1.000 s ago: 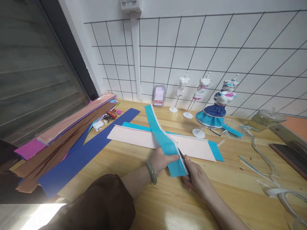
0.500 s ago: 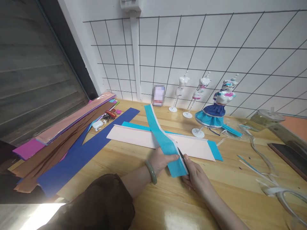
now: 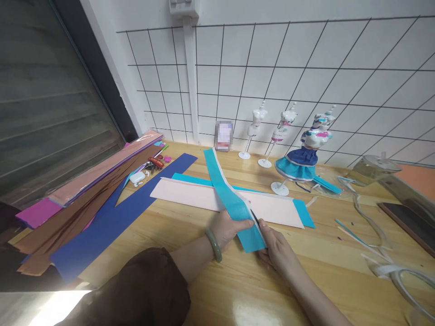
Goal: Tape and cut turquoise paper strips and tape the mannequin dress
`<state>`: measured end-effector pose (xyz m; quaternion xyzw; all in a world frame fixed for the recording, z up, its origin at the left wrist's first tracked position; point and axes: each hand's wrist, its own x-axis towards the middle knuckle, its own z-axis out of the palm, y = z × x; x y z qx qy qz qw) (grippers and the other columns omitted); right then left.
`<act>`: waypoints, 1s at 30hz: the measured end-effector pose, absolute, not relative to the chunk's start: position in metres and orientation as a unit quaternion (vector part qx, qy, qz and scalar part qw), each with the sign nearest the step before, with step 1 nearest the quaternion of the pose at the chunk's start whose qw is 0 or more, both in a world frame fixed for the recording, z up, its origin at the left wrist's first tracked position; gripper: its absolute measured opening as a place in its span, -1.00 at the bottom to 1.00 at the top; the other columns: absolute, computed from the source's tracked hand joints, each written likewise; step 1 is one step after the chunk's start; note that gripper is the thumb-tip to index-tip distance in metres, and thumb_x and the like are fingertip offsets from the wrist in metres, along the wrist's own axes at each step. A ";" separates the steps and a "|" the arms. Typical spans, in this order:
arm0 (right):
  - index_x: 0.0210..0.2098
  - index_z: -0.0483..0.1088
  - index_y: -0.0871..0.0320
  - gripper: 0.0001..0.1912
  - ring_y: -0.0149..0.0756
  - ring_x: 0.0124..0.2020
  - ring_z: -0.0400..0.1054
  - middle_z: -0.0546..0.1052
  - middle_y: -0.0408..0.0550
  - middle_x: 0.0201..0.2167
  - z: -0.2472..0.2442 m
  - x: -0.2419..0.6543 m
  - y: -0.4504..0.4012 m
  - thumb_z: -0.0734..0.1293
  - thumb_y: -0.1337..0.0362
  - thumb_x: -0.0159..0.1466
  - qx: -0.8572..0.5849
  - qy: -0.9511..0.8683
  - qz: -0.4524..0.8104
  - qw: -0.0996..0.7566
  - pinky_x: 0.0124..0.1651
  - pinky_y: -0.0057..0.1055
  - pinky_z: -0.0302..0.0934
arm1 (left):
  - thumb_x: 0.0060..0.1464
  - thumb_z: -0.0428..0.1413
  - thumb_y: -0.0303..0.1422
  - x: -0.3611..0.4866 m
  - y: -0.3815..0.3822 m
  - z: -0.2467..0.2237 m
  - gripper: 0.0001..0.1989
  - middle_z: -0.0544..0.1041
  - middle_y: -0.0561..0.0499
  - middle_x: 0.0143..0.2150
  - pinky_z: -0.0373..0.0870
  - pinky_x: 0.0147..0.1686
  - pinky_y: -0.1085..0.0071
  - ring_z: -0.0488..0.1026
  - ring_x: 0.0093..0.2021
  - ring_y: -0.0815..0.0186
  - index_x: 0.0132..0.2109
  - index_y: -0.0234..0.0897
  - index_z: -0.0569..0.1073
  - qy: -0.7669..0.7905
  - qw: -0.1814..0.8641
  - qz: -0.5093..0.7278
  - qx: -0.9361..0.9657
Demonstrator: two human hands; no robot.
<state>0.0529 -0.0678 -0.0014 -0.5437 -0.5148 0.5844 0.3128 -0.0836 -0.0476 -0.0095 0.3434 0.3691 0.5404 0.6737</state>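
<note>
A long turquoise strip with a white edge [image 3: 222, 186] rises from my hands and slants away to the upper left. My left hand [image 3: 226, 230], with a green bangle at the wrist, pinches its near part, thumb on top. In my right hand [image 3: 273, 242] is a dark cutting tool [image 3: 254, 215], probably scissors, its blade along the strip's white edge; its handles are hidden by the fingers. Beneath the strip, a pale pink strip [image 3: 190, 194] lies over another turquoise strip [image 3: 304, 213] on the wooden table [image 3: 136, 253].
Blue [image 3: 136, 210] and brown strips [image 3: 84, 206] lie at left, near a white earphone case [image 3: 137, 177]. Small mannequins, one in a blue skirt [image 3: 299, 164], stand by the tiled wall. At right are a glass pot [image 3: 377, 168], a dark phone [image 3: 408, 224] and thin offcuts.
The view has shifted very slightly. Both hands keep their grips, and the blade shows a little less beside the strip's white edge.
</note>
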 end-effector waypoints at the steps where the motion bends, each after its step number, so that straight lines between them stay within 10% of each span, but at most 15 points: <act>1: -0.67 0.00 0.07 -0.48 -0.50 -0.83 -0.11 0.00 -0.35 -0.86 -0.002 0.053 -0.068 0.06 -0.22 0.12 -0.545 -0.512 0.586 0.313 -0.78 -0.51 -0.11 | -0.31 0.31 -0.41 -0.084 -0.048 -0.009 -0.48 0.53 -0.04 -0.22 0.33 -0.11 0.29 0.44 -0.19 0.24 -0.08 -0.27 0.43 0.368 0.675 0.541 0.341; 10: -0.65 0.02 0.08 -0.48 -0.51 -0.81 -0.10 0.01 -0.34 -0.83 0.001 0.049 -0.069 0.10 -0.24 0.08 -0.551 -0.498 0.591 0.314 -0.76 -0.51 -0.14 | -0.38 0.33 -0.41 -0.082 -0.045 0.000 -0.67 0.54 -0.03 -0.38 0.33 -0.17 0.27 0.46 -0.29 0.23 -0.35 -0.35 0.47 0.367 0.689 0.578 0.238; 30: -0.81 0.04 0.07 -0.37 -0.44 -0.83 0.04 0.13 -0.23 -0.93 0.004 0.051 -0.070 -0.08 -0.17 0.21 -0.534 -0.560 0.558 0.301 -0.65 -0.46 0.04 | -0.31 0.30 -0.34 -0.081 -0.048 -0.013 -0.63 0.54 -0.06 -0.30 0.37 -0.20 0.26 0.46 -0.31 0.23 -0.25 -0.33 0.47 0.407 0.650 0.544 0.340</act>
